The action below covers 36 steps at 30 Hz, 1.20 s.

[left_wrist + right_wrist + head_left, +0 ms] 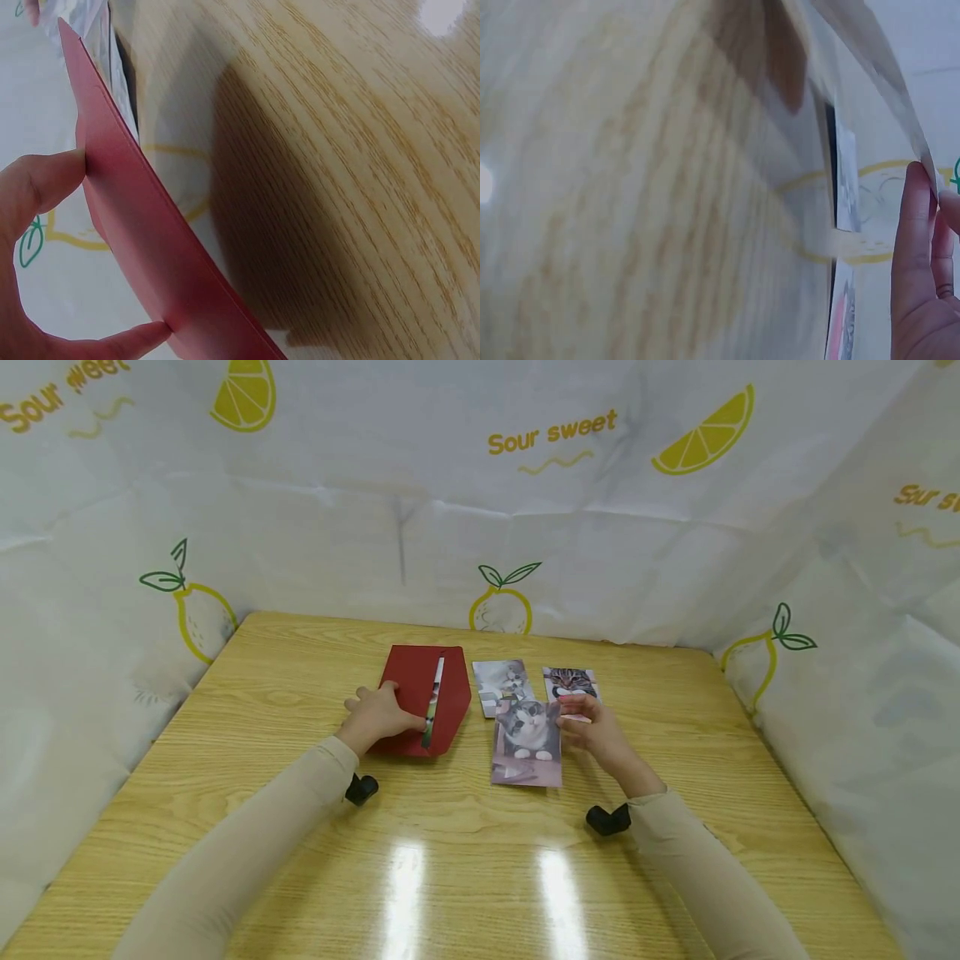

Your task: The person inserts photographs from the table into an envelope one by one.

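Note:
My left hand [375, 717] grips a red envelope [414, 665], its flap open to the right and a strip of picture cards [437, 681] showing in the opening. In the left wrist view the envelope [142, 202] stands tilted above the wood and casts a shadow, with thumb and finger at its side. A card with a grey-and-white cat [527, 743] is pinched at its right edge by my right hand [600, 735]. Seen from the right wrist, that card [889, 71] is raised off the table, held between fingertips [919, 180] and thumb.
Behind the raised card lie a pale cat card [495, 677] and a tabby cat card [568, 681], both partly covered. The wooden table [480, 860] ends at a white lemon-print sheet [337, 543] at the back and sides. Black wrist mounts [607, 821] stick out below the wrists.

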### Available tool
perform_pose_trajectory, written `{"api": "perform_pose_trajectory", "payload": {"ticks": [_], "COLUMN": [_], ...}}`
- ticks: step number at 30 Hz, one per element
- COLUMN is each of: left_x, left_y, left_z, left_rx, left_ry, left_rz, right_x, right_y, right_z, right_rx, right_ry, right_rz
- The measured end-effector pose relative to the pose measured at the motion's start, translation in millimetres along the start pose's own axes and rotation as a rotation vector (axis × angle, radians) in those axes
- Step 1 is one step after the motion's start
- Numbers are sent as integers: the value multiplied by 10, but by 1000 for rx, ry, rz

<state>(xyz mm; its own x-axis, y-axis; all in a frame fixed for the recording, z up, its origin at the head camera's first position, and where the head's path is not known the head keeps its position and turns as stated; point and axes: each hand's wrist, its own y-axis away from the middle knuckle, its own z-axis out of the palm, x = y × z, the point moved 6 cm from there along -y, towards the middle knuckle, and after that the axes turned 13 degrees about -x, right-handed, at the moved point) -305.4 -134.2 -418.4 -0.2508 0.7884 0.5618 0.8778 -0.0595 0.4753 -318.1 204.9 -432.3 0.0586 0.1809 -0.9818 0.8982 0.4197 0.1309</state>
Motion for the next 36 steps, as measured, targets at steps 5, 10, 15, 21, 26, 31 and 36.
{"api": "perform_pose_trajectory", "payload": {"ticks": [5,10,15,21,26,31,36], "left_x": [9,6,16,36,41,22,21], "left_y": [-10,-19,-12,0,2,-33,-45], "left_z": [-2,10,14,16,17,27,33], "left_rx": [-1,0,3,0,1,12,20], "left_ry": [-6,-14,-19,-25,-16,-28,-29], "left_rz": [1,1,3,5,5,12,14], "right_x": [-50,-132,-200,-293,-353,-394,-407], "right_y": [-35,-75,-118,-161,-215,-289,-381], "right_z": [-32,-23,5,56,101,162,240], "right_rx": [29,33,32,32,55,87,97], "right_ry": [-50,-78,-121,-160,-177,-198,-225], "right_rz": [-24,-40,-44,-64,-73,-95,-97]}}
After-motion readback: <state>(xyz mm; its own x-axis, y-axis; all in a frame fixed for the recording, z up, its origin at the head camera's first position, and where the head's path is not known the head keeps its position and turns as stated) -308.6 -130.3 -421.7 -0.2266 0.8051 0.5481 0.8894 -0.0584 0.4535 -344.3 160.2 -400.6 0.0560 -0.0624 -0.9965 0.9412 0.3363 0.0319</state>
